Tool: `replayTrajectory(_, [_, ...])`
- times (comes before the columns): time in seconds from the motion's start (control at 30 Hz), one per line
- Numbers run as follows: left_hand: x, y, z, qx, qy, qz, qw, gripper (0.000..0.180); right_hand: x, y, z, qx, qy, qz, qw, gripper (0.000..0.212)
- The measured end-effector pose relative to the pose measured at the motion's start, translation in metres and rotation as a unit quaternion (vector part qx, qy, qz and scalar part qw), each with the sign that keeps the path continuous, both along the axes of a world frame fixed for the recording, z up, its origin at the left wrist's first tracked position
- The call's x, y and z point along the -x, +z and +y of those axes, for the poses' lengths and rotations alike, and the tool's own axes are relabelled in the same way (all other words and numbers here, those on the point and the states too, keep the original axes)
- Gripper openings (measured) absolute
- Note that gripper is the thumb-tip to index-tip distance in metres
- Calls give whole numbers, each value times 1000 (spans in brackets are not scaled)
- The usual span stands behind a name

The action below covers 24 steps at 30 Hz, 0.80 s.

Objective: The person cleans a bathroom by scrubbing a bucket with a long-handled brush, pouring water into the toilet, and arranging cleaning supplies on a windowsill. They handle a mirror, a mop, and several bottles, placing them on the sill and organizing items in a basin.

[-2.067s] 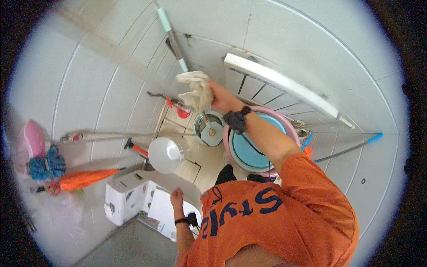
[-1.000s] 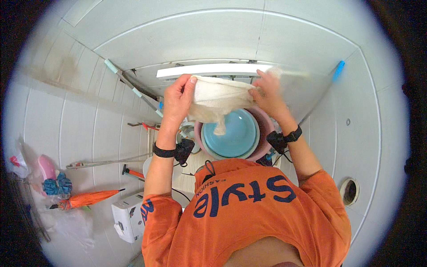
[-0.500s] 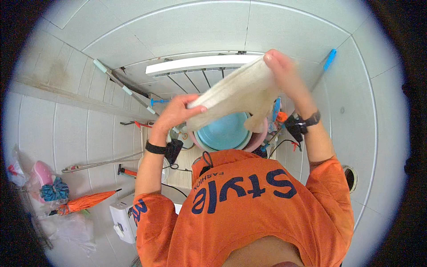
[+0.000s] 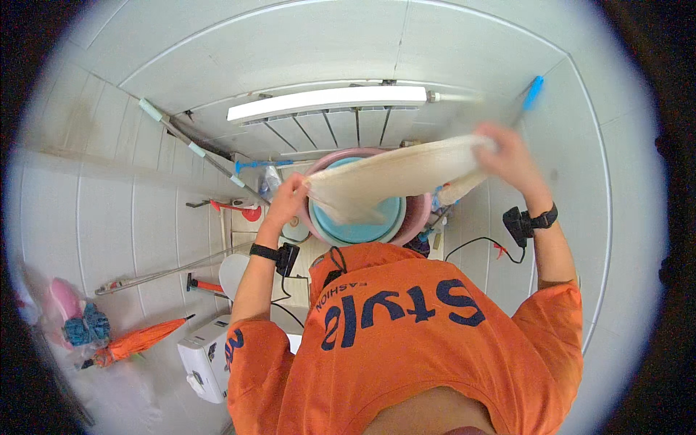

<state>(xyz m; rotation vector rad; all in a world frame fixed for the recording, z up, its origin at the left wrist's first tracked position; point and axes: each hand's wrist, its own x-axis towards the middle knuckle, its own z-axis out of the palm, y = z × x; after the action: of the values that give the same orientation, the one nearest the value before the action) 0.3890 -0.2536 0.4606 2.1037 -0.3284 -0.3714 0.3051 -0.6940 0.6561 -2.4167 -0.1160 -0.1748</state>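
Observation:
A cream-white cloth (image 4: 409,170) is stretched out between my two hands, partly blurred by motion. My left hand (image 4: 291,194) pinches its left end, and my right hand (image 4: 502,156) is closed on the right end, slightly higher. One loose part hangs down beside the right hand. Below the cloth stand a light blue basin (image 4: 362,233) and a larger pink basin (image 4: 416,217) around it. The cloth hides part of both basins. What kind of cloth it is cannot be made out.
A white radiator (image 4: 326,101) is on the wall behind the basins. Long poles lean in the left corner, near a red plunger (image 4: 251,214). An orange umbrella (image 4: 141,341) and a white box-shaped appliance (image 4: 205,362) are at the lower left. A blue-ended handle (image 4: 533,93) leans at the right.
My right hand has moved down and to the right, and my left hand slightly left and down. The cloth is lower, nearer level and pulled wider over the basins.

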Motion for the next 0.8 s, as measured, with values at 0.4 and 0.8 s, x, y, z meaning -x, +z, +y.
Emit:
replayTrajectory(0.4, [-13, 161, 3, -80, -106, 78, 988, 26, 19, -110, -81, 187, -37, 45, 981, 12])
replayTrajectory(0.8, [-18, 118, 76, -260, -25, -143, 955, 15, 13, -80, -108, -7, -9, 150, 989, 25])
